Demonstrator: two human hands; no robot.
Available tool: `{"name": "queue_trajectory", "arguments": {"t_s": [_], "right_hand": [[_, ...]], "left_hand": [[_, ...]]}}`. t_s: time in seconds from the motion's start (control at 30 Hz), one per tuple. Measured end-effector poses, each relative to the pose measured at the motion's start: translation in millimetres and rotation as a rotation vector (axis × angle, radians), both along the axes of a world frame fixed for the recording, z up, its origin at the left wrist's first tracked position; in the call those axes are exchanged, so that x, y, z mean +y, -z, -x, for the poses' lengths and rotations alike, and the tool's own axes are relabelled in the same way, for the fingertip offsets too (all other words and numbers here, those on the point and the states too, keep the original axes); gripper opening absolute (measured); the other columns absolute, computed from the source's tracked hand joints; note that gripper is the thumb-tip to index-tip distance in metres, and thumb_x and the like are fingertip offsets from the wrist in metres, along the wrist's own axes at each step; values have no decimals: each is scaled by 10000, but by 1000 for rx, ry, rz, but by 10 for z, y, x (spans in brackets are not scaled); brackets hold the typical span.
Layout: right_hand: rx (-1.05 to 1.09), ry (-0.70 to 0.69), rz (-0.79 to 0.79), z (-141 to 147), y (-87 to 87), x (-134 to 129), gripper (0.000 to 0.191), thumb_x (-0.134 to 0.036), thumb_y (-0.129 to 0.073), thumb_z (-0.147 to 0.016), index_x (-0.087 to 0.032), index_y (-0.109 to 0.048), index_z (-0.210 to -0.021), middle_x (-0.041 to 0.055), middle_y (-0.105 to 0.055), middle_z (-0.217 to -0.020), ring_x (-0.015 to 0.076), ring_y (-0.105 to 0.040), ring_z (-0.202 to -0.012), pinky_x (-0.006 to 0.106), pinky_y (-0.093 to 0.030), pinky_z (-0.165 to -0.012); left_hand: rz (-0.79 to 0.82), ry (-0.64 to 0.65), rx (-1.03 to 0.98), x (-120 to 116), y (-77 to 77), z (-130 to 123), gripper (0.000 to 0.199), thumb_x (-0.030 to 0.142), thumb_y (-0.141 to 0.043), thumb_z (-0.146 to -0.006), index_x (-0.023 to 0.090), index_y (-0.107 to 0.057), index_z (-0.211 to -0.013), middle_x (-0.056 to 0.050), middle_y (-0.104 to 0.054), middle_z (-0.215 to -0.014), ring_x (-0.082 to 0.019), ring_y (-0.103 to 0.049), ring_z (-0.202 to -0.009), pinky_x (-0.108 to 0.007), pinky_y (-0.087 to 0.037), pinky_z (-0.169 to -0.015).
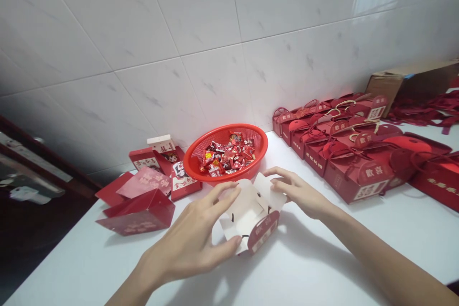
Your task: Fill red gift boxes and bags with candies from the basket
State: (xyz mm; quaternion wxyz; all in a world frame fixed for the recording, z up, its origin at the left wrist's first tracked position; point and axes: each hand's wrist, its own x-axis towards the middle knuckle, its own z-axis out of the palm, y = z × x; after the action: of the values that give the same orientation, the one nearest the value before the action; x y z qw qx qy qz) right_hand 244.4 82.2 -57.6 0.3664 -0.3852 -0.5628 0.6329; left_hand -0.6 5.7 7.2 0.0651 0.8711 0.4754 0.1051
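A small red paper gift box [263, 232] stands unfolded on the white table, its white inside facing up and its flaps spread apart. My left hand [191, 232] grips the left side, thumb on the near edge and fingers on the far flap. On the right, my right hand [301, 193] pinches a white flap between thumb and fingers. Dark marks, perhaps slots or cord ends, show on the inner walls. Just behind the box sits a red plastic basket [263, 150] of wrapped candies [231, 155].
Several finished red boxes with cord handles [355, 172] stand in rows at right. Behind them are a cardboard carton [385, 88] and dark red ribbons [419, 110]. Opened red boxes [143, 215] and small printed packs [182, 181] lie at left. A tiled wall [215, 76] bounds the table.
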Motion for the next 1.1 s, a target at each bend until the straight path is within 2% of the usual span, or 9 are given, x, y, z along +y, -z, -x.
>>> {"name": "queue_trajectory", "arguments": {"t_s": [0.1, 0.2, 0.3, 0.4, 0.53, 0.63, 0.87, 1.0, 1.1], "right_hand": [[57, -10, 88, 30, 68, 44, 329, -295, -570, -670, -225, -608, -989, -7, -654, -782, 147, -596, -661, 244, -454, -541], [107, -35, 169, 75, 134, 60, 319, -292, -594, -631, -215, -602, -940, 0, -669, -752, 154, -607, -642, 249, -465, -529], [127, -40, 250, 122, 185, 70, 326, -276, -618, -616, -204, -616, -934, -2, -673, -721, 149, -607, -611, 244, -461, -517], [144, -36, 272, 162, 219, 76, 330, -264, -623, -628, -183, -644, -948, 10, -687, -733, 147, -613, -618, 241, -459, -523], [173, -38, 265, 198, 223, 56, 307, -261, -621, -649, -174, -662, -941, 20, -701, -764, 145, -620, -644, 239, -457, -547], [191, -44, 260, 211, 211, 35, 270, -276, -629, -668, -176, -661, -917, 26, -703, -797, 152, -631, -687, 244, -459, -566], [255, 78, 195, 308, 393, 65, 407, -570, -633, -778, -182, -626, -904, 6, -658, -681, 139, -616, -592, 263, -460, -576], [250, 254, 137, 401, 614, 126, 384, -574, -598, -806, -198, -578, -879, -23, -607, -582, 124, -561, -467, 247, -426, -470], [189, 214, 75, 422, 724, 187, 388, -586, -582, -792, -207, -535, -863, -32, -604, -533, 131, -547, -422, 247, -418, -434]], "left_hand": [[131, -72, 79, 0, 36, 168, 891, 452, -685, -797, 327, -246, -1562, -93, -357, -1583, -360, -453, -1354, -422, -490, -1000], [299, -57, 53, 45, 81, 265, 901, 523, -705, -773, 307, -302, -1548, -97, -446, -1531, -364, -470, -1332, -407, -472, -1002], [484, 0, -101, 114, 105, 271, 779, 572, -672, -793, 288, -440, -1481, -76, -633, -1337, -303, -606, -1124, -339, -496, -911], [596, -87, -264, 180, 133, 254, 533, 597, -491, -908, 229, -653, -1258, -47, -725, -1054, -236, -636, -900, -285, -492, -786], [547, -300, -389, 281, 233, 284, 611, 627, -343, -947, 162, -705, -789, -39, -665, -785, -192, -577, -752, -258, -455, -672], [579, -377, -427, 344, 300, 335, 610, 681, -410, -888, 158, -646, -679, -6, -549, -610, -135, -456, -570, -228, -365, -517], [422, -350, -451, 479, 3, 448, 535, 649, -510, -835, 167, -746, -837, -58, -699, -828, -122, -471, -566, -233, -408, -531], [217, -433, -357, 911, -192, 545, 508, 600, -528, -823, 148, -759, -845, -55, -711, -755, -161, -555, -619, -240, -443, -568], [152, -525, -119, 1380, -169, 584, 402, 461, -527, -846, 146, -762, -932, -65, -755, -871, -211, -654, -746, -252, -481, -650]]}}
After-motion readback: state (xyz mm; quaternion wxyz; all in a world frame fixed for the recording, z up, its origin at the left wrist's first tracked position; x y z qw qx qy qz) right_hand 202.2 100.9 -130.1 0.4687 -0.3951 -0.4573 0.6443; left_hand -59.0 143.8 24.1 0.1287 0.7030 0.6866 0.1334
